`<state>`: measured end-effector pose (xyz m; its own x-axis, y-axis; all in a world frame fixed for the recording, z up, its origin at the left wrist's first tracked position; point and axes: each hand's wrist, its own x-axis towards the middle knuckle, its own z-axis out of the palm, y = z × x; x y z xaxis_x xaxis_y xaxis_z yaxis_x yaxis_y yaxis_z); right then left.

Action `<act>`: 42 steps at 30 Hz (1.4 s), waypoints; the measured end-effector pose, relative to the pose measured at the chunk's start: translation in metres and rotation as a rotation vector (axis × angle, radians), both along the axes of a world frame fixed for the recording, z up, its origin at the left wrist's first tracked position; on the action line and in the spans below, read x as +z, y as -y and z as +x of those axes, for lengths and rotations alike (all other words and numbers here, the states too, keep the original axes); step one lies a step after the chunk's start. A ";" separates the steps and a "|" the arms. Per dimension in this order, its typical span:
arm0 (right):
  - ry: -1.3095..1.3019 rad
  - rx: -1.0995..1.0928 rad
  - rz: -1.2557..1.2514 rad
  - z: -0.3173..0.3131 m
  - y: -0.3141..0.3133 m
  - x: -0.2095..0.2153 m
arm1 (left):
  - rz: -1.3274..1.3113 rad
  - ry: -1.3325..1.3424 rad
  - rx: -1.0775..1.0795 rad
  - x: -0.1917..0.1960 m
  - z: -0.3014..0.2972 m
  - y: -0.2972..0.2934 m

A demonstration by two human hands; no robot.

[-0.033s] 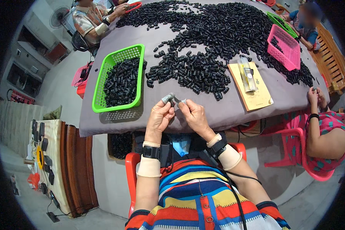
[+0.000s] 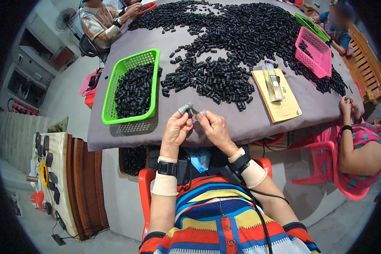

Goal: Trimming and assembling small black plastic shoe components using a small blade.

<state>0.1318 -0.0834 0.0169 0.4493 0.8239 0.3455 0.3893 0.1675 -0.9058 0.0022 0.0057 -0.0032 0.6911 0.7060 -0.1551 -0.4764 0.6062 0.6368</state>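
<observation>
Both hands meet over the near table edge, tips almost together; left hand (image 2: pixel 178 129) pinches a small black piece (image 2: pixel 189 114) between thumb and forefinger, remaining fingers curled under; right hand (image 2: pixel 214 128) angles in from the other side, thumb and forefinger drawn close, a slim dark sliver (image 2: pixel 194 110) between the two hands; cannot tell whether the sliver is a tool or part of the piece, nor whether the right fingers grip it; greyish covering on the fingertips of both hands, its material too small to make out; most of the piece is hidden by the left fingers.

Forearms rise from the lower edge and converge, elbows apart, wrists banded in black over pale sleeves; left wrist nearly straight, right wrist turned inward.

Green basket (image 2: pixel 107 99) left of the hands, part-filled with black pieces, its floor covered; loose heap (image 2: pixel 216 80) just beyond the hands, running into a larger spread cut off by the top edge; yellow pad (image 2: pixel 288 112) to the right, a clear case (image 2: pixel 271 84) on it, contents hard to read; carton (image 2: pixel 133 161) below, partly hidden by the table; co-worker at upper left cropped by the frame.
</observation>
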 end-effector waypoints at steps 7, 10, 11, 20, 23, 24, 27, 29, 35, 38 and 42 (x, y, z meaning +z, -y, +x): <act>0.159 0.107 0.032 -0.001 0.003 0.003 | -0.007 -0.063 0.014 -0.001 -0.001 -0.004; 0.180 0.099 0.031 -0.002 0.002 0.003 | -0.005 -0.063 0.004 -0.002 -0.001 -0.005; 0.190 0.094 0.018 -0.002 0.002 0.004 | -0.003 -0.063 0.002 -0.001 0.000 -0.005; -0.057 0.017 -0.069 0.003 -0.001 -0.002 | 0.026 0.001 -0.003 0.006 0.001 0.000; -0.158 0.024 -0.035 0.004 -0.001 0.000 | 0.131 -0.212 0.099 0.034 -0.002 0.000; -0.202 0.032 -0.027 0.002 0.001 0.000 | 0.192 -0.255 0.135 0.052 -0.008 -0.002; -0.156 0.029 -0.045 0.005 0.003 0.000 | 0.511 -0.389 0.339 0.100 -0.024 -0.027; -0.166 0.026 -0.023 0.005 0.001 -0.005 | 0.605 -0.510 0.491 0.122 -0.036 -0.054; -0.173 0.023 -0.019 0.006 -0.001 -0.002 | 0.895 -0.879 0.610 0.131 -0.032 -0.066; -0.191 0.023 -0.013 0.005 0.003 0.001 | 0.955 -0.880 0.310 0.108 0.001 -0.043; -0.210 0.046 -0.041 0.003 0.003 0.000 | 1.139 -1.051 0.440 0.039 0.027 -0.064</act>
<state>0.1344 -0.0867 0.0173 0.4696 0.8566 0.2139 0.1838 0.1421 -0.9726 0.0288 0.0701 0.0363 0.3455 0.8850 0.3120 0.4397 -0.4464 0.7793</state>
